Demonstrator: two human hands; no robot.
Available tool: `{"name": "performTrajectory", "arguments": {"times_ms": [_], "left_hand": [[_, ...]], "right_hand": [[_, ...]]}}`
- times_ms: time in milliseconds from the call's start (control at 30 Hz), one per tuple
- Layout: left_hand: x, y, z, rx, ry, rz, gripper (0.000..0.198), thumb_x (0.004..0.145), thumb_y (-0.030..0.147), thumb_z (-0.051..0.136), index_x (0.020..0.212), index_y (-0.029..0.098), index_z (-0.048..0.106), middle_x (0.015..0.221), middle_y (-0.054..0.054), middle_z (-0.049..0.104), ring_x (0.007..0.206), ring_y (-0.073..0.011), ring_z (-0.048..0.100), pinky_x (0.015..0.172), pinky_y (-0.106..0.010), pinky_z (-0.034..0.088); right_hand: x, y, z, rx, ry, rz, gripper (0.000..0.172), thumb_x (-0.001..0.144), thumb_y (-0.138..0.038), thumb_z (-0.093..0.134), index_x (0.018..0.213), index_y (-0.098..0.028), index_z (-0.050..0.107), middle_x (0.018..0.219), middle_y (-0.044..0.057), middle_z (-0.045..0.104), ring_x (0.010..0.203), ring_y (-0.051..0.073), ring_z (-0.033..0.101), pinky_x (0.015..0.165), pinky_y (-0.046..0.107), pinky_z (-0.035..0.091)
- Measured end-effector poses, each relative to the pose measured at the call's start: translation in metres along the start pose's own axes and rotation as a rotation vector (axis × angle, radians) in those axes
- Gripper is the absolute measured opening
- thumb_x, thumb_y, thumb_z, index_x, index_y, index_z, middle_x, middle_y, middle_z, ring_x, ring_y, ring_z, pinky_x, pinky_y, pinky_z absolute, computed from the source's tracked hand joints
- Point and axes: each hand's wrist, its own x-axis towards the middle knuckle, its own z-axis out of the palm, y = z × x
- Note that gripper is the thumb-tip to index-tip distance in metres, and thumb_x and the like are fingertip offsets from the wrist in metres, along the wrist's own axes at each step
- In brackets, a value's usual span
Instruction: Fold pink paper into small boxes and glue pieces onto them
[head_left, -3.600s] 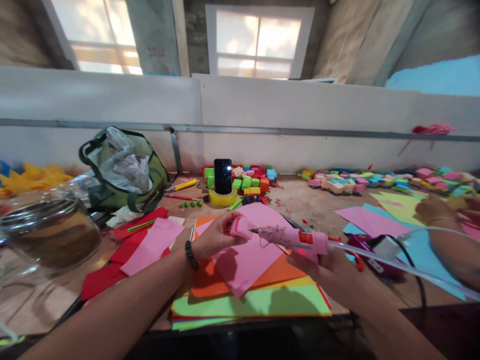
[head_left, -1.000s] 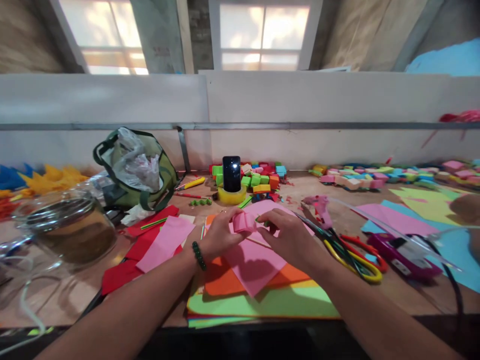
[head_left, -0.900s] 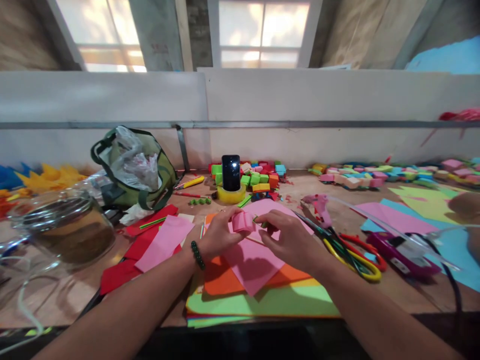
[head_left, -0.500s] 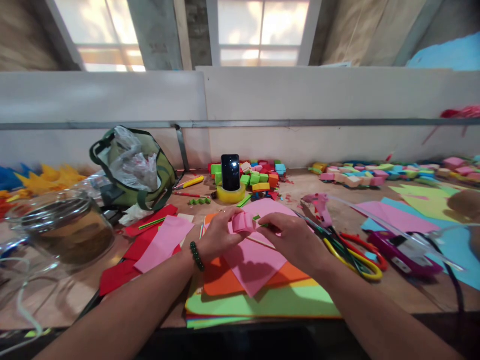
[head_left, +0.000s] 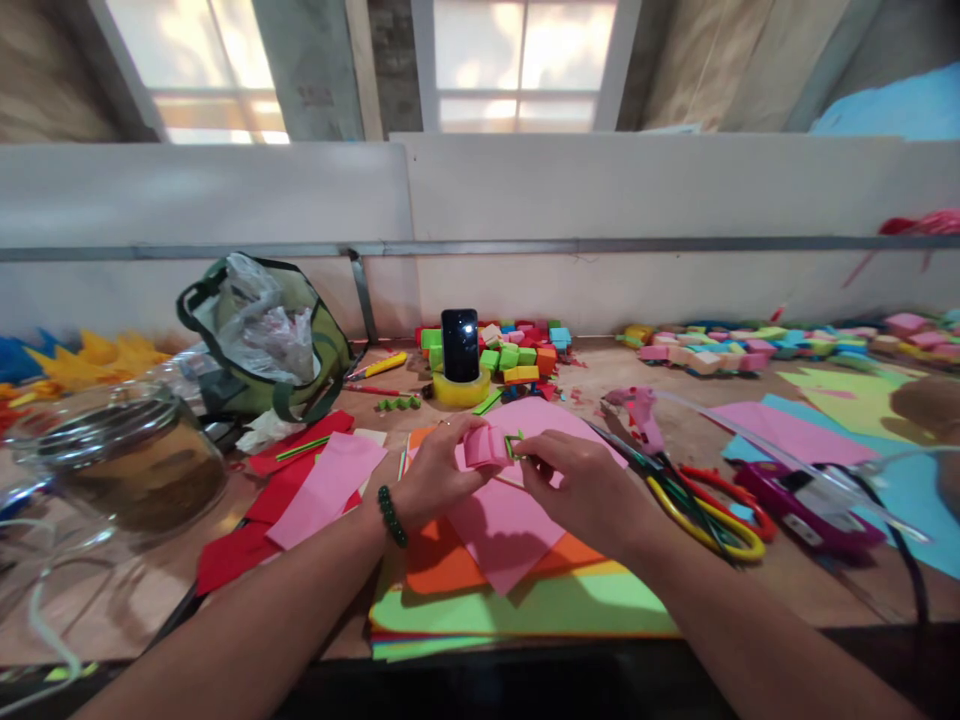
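A small pink paper piece is gripped in my left hand, which wears a dark green bead bracelet on the wrist. Between finger and thumb, my right hand pinches a small green strip against the right end of the pink piece. Both hands are above a pink sheet, which lies on orange paper and a stack of light green paper.
Left are red paper, a glass jar and a green bag. A phone stands in a yellow tape roll ahead. Scissors, a pink glue gun and a purple device lie right.
The green strip now shows more fully beside the pink piece, with its shape bent. My right hand has shifted slightly, and my left hand has hardly moved.
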Motion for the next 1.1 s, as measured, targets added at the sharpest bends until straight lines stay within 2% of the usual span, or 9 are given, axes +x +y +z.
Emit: {"name": "performTrajectory", "arguments": {"times_ms": [300,500,667,800,933,1033,1100], "left_hand": [[-0.001,0.003,0.0,0.05,-0.026,0.048,0.032,0.067,0.02,0.072,0.097,0.02,0.061,0.093,-0.007,0.067,0.084,-0.0221,0.062,0.074,-0.031,0.047],[-0.002,0.005,0.001,0.124,-0.049,0.078,0.03,0.069,0.019,0.071,0.097,0.021,0.06,0.096,-0.006,0.067,0.088,-0.022,0.061,0.076,-0.031,0.047],[-0.002,0.003,0.001,0.17,-0.052,0.136,0.028,0.07,0.015,0.069,0.096,0.02,0.06,0.1,-0.007,0.065,0.093,-0.0212,0.06,0.079,-0.03,0.047],[-0.002,0.004,0.0,0.17,-0.04,0.129,0.029,0.07,0.015,0.068,0.098,0.018,0.06,0.098,-0.006,0.065,0.092,-0.0204,0.061,0.08,-0.031,0.048],[-0.001,0.003,-0.001,0.075,-0.044,0.058,0.028,0.071,0.022,0.071,0.097,0.018,0.059,0.095,-0.005,0.067,0.086,-0.0186,0.061,0.077,-0.03,0.048],[0.001,-0.003,-0.002,-0.088,-0.109,-0.017,0.034,0.071,0.026,0.072,0.101,0.017,0.058,0.097,-0.006,0.066,0.086,-0.0181,0.061,0.078,-0.03,0.048],[0.001,-0.009,-0.001,-0.219,-0.171,-0.033,0.038,0.071,0.027,0.072,0.104,0.015,0.057,0.102,-0.008,0.064,0.09,-0.0186,0.06,0.081,-0.031,0.047]], "right_hand": [[-0.001,-0.002,-0.001,-0.154,-0.018,-0.014,0.016,0.079,-0.012,0.051,0.074,-0.018,0.064,0.069,0.003,0.063,0.059,0.014,0.057,0.06,0.025,0.041],[-0.001,-0.001,0.003,-0.175,-0.027,-0.018,0.015,0.078,-0.014,0.052,0.068,-0.017,0.062,0.063,0.002,0.06,0.055,0.013,0.054,0.057,0.025,0.038],[0.0,0.0,0.005,-0.169,-0.04,-0.018,0.014,0.078,-0.014,0.052,0.07,-0.017,0.063,0.064,0.002,0.06,0.056,0.013,0.053,0.058,0.025,0.038],[-0.002,-0.003,0.0,-0.161,-0.041,-0.01,0.01,0.079,-0.018,0.055,0.073,-0.016,0.064,0.067,0.002,0.061,0.058,0.013,0.055,0.058,0.025,0.039],[-0.002,-0.001,-0.015,-0.007,0.029,0.016,0.016,0.082,-0.032,0.057,0.081,-0.018,0.064,0.068,0.001,0.062,0.055,0.012,0.053,0.055,0.025,0.039],[0.0,0.007,-0.02,0.099,0.128,0.053,0.012,0.085,-0.026,0.055,0.091,-0.018,0.062,0.078,0.002,0.064,0.061,0.011,0.055,0.059,0.024,0.042],[0.003,0.013,-0.018,0.156,0.143,0.075,0.018,0.081,-0.025,0.061,0.098,-0.019,0.061,0.086,0.002,0.064,0.068,0.013,0.057,0.061,0.025,0.044]]}}
